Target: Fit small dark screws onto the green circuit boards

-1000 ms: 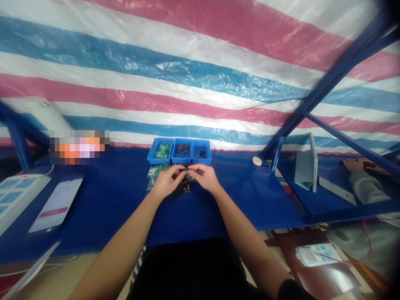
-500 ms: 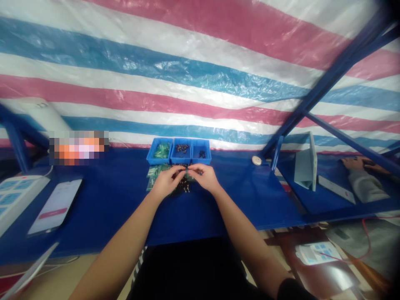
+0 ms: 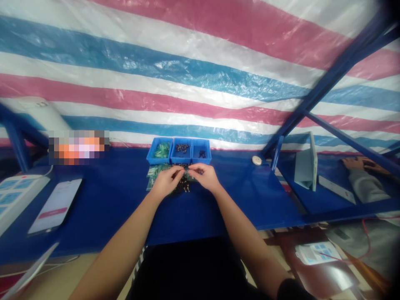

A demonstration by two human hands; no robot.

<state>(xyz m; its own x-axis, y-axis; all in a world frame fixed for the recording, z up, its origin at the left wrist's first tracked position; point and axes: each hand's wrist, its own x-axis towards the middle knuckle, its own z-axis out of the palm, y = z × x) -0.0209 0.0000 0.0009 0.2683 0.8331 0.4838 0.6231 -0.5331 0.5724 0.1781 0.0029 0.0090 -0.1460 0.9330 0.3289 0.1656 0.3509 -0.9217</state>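
My left hand (image 3: 166, 180) and my right hand (image 3: 203, 176) meet over the blue table, fingers pinched together on a small green circuit board (image 3: 185, 171) held between them. A heap of small dark parts (image 3: 184, 186) lies on the table just below the hands. More green boards (image 3: 153, 174) lie to the left of my left hand. Behind the hands stand three blue bins: one with green boards (image 3: 160, 151), one with small dark parts (image 3: 182, 151), and one nearly empty (image 3: 201, 152).
A phone (image 3: 56, 205) and a white power strip (image 3: 15, 196) lie on the table at left. A small round white object (image 3: 256, 160) sits right of the bins. Another person's hand (image 3: 359, 164) rests on the neighbouring table beside a grey stand (image 3: 306, 164). A blue frame strut (image 3: 325, 79) slants overhead.
My hands have shifted very slightly upward and their fingertips have worked on the small board; nothing else has moved.
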